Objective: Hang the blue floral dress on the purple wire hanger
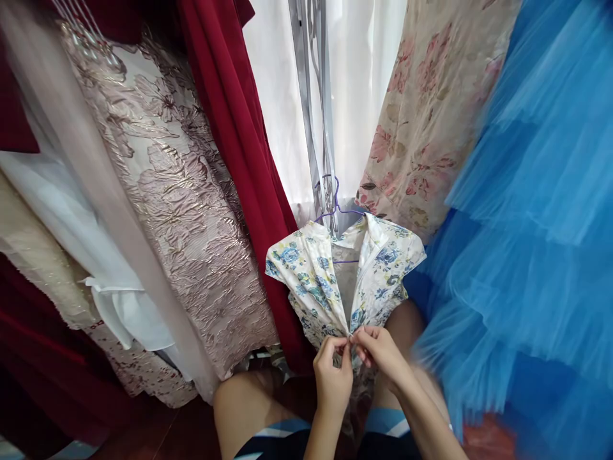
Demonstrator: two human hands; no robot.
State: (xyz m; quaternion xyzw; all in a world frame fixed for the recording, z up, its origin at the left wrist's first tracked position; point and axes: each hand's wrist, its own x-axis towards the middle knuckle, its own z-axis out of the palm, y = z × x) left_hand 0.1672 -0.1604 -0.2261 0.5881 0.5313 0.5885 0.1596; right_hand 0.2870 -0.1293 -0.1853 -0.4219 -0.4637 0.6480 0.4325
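Observation:
A white floral blouse (311, 275) with blue and yellow flowers and short sleeves hangs on a purple wire hanger (337, 198) in front of me. Its front is open in a deep V from the collar down to my hands. My left hand (334, 367) pinches the left front edge at the bottom of that V. Right beside it, my right hand (378, 348) pinches the other edge, the fingertips of both almost touching. Whatever fastening lies between the fingertips is too small and covered to make out. The blouse's lower part falls between my knees.
Grey ribbons or straps (316, 96) hang before a white curtain (272, 76). On the left hang a dark red garment (230, 128) and a pink brocade one (191, 223). A floral beige dress (421, 115) and a blue tulle dress (536, 223) hang close on the right.

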